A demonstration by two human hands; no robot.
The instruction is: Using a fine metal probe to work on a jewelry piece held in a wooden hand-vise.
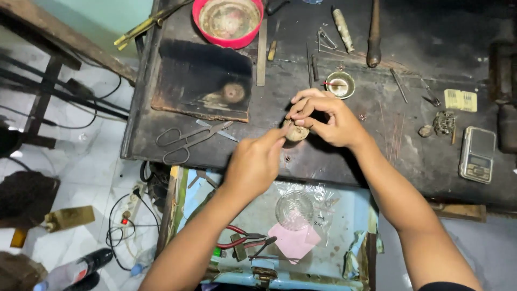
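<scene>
A red bowl [228,21] stood at the far edge of the dark workbench [414,156]; scissors [189,141] lay near left; a pocket scale [477,154] lay right; red-handled pliers [240,238] lay in the near drawer [344,207].

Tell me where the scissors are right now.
In the head view, the scissors lie on the dark workbench, left of the left hand, just below the scorched board.

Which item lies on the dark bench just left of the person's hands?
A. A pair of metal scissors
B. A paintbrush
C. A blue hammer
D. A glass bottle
A: the metal scissors lie flat on the bench left of the left hand, while the right hand holds a small round lump.
</scene>
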